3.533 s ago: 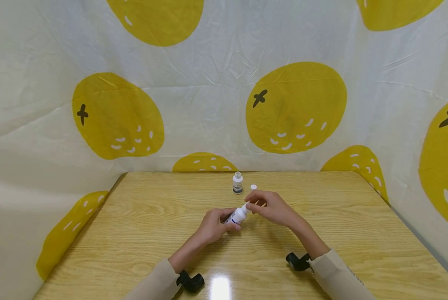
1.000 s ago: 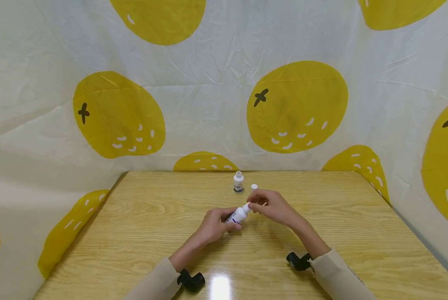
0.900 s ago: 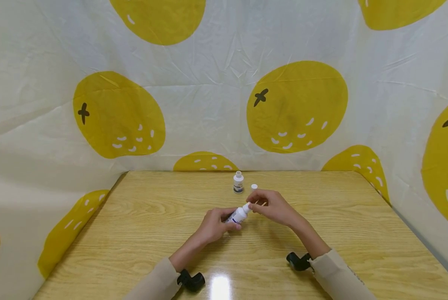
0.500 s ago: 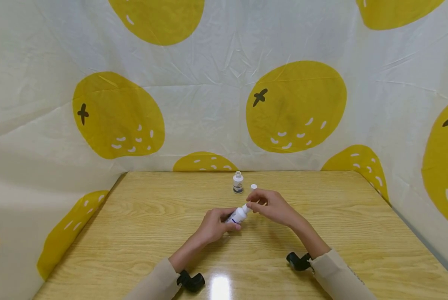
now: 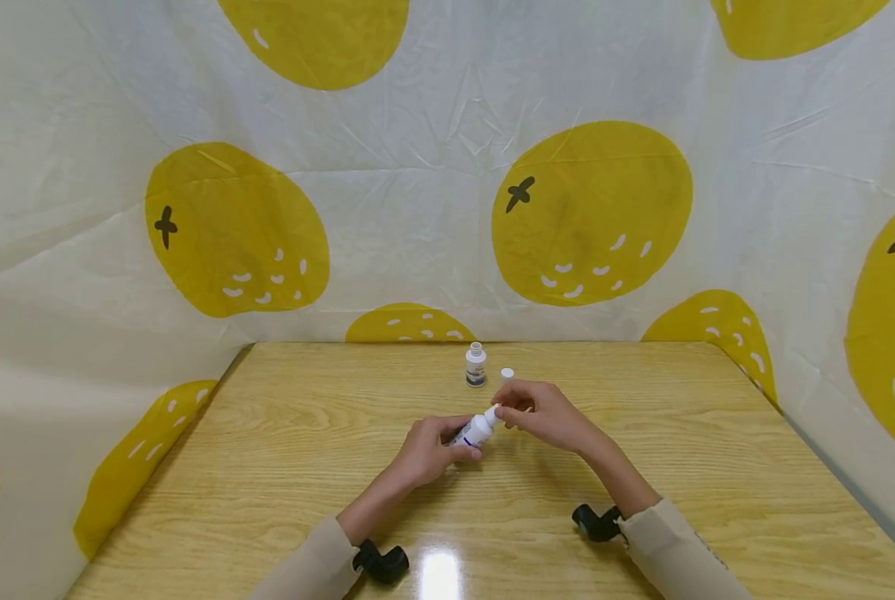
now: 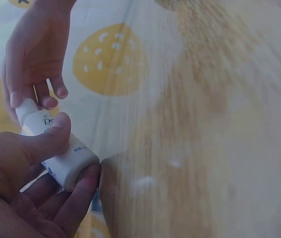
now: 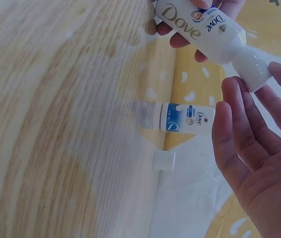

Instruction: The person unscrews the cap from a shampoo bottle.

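My left hand [image 5: 427,452] grips a small white Dove bottle [image 7: 200,29] by its body, tilted with its top toward the right. At that end, the thumb and fingers of my right hand [image 5: 545,415] pinch the white cap [image 7: 252,70], which sits on the bottle's neck. In the left wrist view the left thumb lies across the bottle [image 6: 66,153] and fingers curl under its base. Behind the hands stands a second white Dove bottle [image 5: 476,367], upright with its neck uncovered. A loose white cap [image 5: 507,374] rests to its right, partly hidden by my right hand in the head view.
The wooden table [image 5: 305,400] reaches back to a pale curtain [image 5: 410,233] printed with yellow fruit. A dark wrist-camera mount [image 5: 382,562] sits at the left sleeve, and another dark mount [image 5: 596,523] at the right sleeve.
My right fingers shift slightly at the cap. The left hand and its bottle stay in nearly the same place, and the standing bottle and loose cap have not moved.
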`<state>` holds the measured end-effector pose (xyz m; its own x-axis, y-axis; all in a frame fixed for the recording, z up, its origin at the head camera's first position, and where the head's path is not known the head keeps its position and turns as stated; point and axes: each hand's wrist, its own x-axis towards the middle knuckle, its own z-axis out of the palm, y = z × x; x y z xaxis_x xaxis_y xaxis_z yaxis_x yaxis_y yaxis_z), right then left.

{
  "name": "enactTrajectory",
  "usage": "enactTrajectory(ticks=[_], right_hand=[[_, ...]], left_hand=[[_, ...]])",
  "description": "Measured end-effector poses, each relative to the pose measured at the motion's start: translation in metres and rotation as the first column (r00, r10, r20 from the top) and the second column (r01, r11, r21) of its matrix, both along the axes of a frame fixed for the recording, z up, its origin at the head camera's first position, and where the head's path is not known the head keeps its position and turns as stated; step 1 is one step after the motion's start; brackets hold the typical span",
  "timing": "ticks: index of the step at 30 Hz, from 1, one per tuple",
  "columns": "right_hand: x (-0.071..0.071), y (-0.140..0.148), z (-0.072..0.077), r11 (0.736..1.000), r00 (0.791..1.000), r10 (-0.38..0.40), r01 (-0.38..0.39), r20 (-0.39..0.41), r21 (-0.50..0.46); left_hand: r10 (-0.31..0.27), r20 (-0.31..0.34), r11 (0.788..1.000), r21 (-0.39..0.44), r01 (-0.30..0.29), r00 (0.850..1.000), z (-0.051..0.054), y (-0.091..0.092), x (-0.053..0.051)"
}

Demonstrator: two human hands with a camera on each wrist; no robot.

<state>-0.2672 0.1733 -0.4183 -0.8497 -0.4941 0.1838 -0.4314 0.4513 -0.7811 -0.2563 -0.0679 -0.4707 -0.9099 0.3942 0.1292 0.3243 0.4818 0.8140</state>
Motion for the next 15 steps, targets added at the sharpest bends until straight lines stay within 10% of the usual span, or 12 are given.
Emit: enactTrajectory(ticks=[15], right_hand=[[0.0003,-0.0007,0.0007,1.000,1.000,-0.025,0.025,0.012,-0.008]], left_hand=[[-0.002,0.001,1.000,0.005,0.002,1.000,-0.0002,0.0003,-0.0004]])
